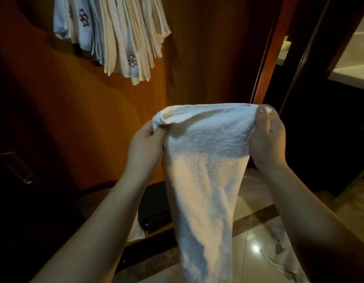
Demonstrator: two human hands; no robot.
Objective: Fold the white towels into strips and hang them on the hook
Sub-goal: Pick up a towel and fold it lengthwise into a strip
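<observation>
Head view: left hand [145, 146] and right hand [268, 137] fingers pinch the white towel's [205, 170] top corners.

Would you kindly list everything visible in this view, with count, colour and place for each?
held towel: one, white, centre, stretched between both hands and hanging down.
hanging towels: a bunch, exact count unclear, white, some pale blue with dark flower emblems, upper left against the panel.
wooden wall panel: one, orange-brown, behind the bunch.
door frame: one, reddish wood, upper right.
tiled floor: glossy beige with a darker border strip, lower right.
cloth on the floor: one, pale, crumpled, lower right.
dark box: one, black, low centre behind the towel; what it is I cannot tell.
left hand: one, grip on the towel's top left corner.
right hand: one, grip on the top right corner.
</observation>
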